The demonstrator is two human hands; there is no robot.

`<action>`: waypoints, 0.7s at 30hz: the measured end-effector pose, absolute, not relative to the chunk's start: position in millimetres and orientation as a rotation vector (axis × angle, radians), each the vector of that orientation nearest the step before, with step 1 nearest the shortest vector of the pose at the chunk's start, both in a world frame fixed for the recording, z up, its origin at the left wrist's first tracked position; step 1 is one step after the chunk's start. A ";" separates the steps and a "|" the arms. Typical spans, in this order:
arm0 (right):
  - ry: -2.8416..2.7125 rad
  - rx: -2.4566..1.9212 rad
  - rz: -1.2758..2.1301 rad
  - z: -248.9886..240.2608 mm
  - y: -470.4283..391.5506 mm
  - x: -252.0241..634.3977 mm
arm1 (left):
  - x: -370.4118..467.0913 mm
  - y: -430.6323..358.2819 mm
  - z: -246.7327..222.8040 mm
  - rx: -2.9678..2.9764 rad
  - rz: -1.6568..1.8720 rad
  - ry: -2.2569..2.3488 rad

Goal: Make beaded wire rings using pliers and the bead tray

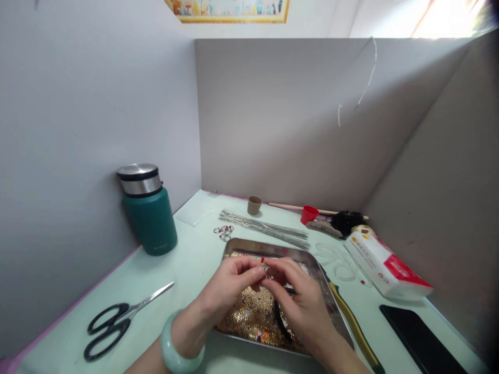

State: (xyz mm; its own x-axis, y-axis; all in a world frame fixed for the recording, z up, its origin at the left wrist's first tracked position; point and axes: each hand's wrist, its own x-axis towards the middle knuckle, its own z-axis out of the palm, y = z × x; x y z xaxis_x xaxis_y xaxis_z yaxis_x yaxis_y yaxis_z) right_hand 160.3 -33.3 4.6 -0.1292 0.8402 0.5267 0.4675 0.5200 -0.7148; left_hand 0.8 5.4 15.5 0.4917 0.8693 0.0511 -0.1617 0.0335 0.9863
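Over a metal tray full of small gold beads, my two hands meet fingertip to fingertip. My left hand, with a pale green bangle on its wrist, pinches a tiny piece with a red bead. My right hand has its thumb and index finger closed on the same small piece; its exact shape is hidden by the fingers. A black-handled tool lies in the tray, partly under my right hand.
Black scissors and a green flask stand or lie left. Behind the tray are wires, small rings, a brown cup and a red cup. On the right are a tissue pack, a phone and a gold strip.
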 end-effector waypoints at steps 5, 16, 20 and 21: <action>-1.720 -1.085 0.554 5.6 -33.7 160.0 | -1.0 4.1 13.3 1.190 0.852 0.605; -1.264 -1.017 1.258 9.7 -34.2 155.8 | -0.6 2.9 11.9 1.018 0.757 0.371; -1.245 -0.989 1.215 11.7 -35.3 155.3 | 0.8 1.1 8.6 0.926 0.713 0.367; -1.244 -0.997 1.189 11.9 -35.8 155.2 | 1.2 0.7 7.3 0.895 0.694 0.355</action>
